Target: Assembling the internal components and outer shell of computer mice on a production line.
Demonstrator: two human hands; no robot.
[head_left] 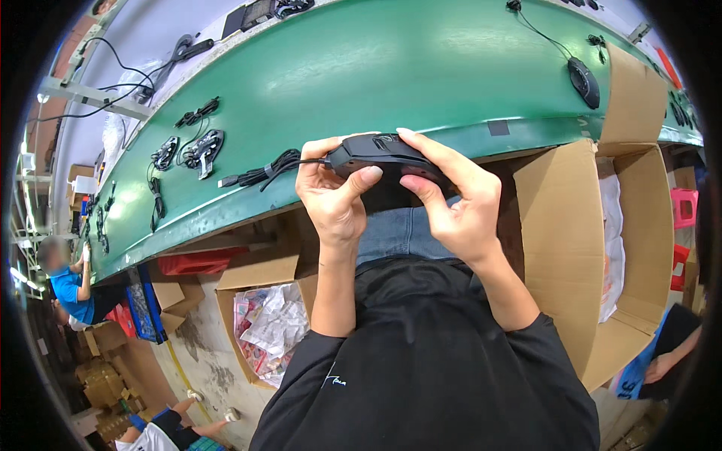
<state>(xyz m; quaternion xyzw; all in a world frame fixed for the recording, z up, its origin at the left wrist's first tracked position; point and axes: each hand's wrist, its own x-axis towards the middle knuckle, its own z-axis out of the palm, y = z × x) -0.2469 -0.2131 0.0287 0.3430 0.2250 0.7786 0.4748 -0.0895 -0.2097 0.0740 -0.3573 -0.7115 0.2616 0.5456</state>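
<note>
A black computer mouse [391, 155] is held up between my two hands at the near edge of the green bench. My left hand [335, 195] grips its cable end, thumb on the lower side and fingers behind. My right hand [460, 195] pinches the other end, with the index finger along the top and the thumb below. The mouse's cable [282, 162] runs out to the left, bundled in a tied coil with its plug over the bench edge. What my fingers touch on the far side is hidden.
Partly assembled mice [201, 152] with coiled cables lie on the green bench [338, 75] at left. Another black mouse [583, 83] lies at far right. An open cardboard box [560, 225] stands at my right; a box of crumpled paper [274, 323] is low left. Other people are nearby.
</note>
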